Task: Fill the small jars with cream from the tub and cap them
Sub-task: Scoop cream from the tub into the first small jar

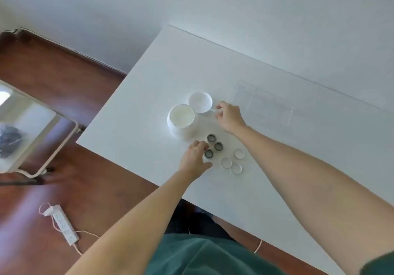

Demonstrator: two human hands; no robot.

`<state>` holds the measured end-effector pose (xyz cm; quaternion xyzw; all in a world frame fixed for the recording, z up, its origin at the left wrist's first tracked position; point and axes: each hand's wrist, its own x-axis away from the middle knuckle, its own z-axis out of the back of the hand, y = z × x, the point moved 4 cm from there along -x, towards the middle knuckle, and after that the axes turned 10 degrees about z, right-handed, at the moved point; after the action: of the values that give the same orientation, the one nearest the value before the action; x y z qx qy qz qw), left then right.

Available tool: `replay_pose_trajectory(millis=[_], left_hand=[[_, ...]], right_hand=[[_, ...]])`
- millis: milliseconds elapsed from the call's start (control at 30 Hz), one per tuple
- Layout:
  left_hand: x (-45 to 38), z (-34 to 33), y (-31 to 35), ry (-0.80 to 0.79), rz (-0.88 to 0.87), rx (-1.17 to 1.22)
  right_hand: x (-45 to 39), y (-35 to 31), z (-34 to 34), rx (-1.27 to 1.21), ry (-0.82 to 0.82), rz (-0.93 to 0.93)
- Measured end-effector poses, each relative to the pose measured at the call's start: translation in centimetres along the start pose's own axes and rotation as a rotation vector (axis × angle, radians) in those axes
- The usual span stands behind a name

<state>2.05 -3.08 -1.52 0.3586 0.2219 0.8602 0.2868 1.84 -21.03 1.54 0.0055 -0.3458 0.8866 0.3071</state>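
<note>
An open white tub (181, 121) of pale cream stands on the white table (277, 168), with its round lid (200, 101) lying upside down just behind it. Three small open jars sit in a cluster in front of the tub: one (211, 138), one (218, 146) and one (208, 153). My left hand (195, 159) curls its fingers and thumb round the nearest jar. Three white caps (239, 153), (226, 162), (236, 168) lie to the right. My right hand (229, 115) pinches a small white thing beside the lid; I cannot tell what it is.
A clear plastic box (264, 104) lies on the table behind my right hand. Left of the table there is wooden floor with a white cart (32, 129) and a power strip (64, 224). The table's left edge runs close to the tub.
</note>
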Motion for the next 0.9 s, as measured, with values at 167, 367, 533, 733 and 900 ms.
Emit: replay_pose_trajectory(millis=[167, 367, 533, 733, 900], left_hand=[[-0.4, 0.0, -0.4, 0.038, 0.016, 0.004], [-0.9, -0.3, -0.8, 0.050, -0.024, 0.008], [-1.0, -0.2, -1.2, 0.037, -0.064, 0.024], [-0.3, 1.0, -0.9, 0.037, -0.112, 0.177], [1.3, 2.7, -1.0, 0.077, -0.152, 0.298]], right_hand=[[-1.2, -0.7, -0.4, 0.004, 0.055, -0.002], [-2.2, -0.4, -1.3, 0.003, 0.103, -0.022], [-2.6, -0.5, -1.7, -0.079, 0.165, -0.093], [-2.6, -0.7, -1.3, -0.177, 0.244, -0.136], [-1.8, -1.0, -0.7, -0.199, 0.240, -0.116]])
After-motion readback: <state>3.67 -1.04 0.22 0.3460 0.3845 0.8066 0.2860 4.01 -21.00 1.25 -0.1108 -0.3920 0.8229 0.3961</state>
